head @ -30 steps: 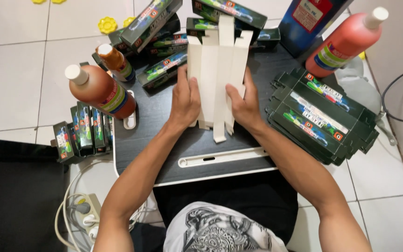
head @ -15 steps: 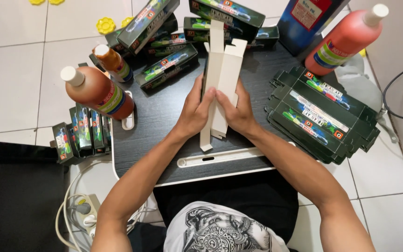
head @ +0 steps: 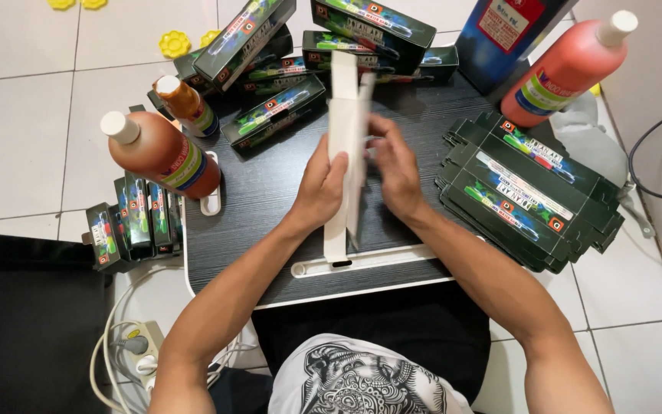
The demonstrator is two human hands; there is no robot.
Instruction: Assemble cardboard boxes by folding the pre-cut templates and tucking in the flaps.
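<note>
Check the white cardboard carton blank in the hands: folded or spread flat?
Folded: the white cardboard carton blank shows narrow, pressed between left hand and right hand.

A small dark wood-grain counter [head: 270,230] is loaded with two orange-brown bottles [head: 164,153], a red bottle [head: 568,69], folded green cartons [head: 273,111] and flat carton blanks [head: 526,192].

1. The floor [head: 32,123] is laid with pale square tiles and thin grey joints.
2. A small dark wood-grain table [head: 270,253] with a white rim stands on it.
3. A power strip [head: 141,354] with white cords lies on the floor at lower left.
4. A black cable [head: 653,180] curves across the tiles at right.
5. Light is even and bright.
</note>
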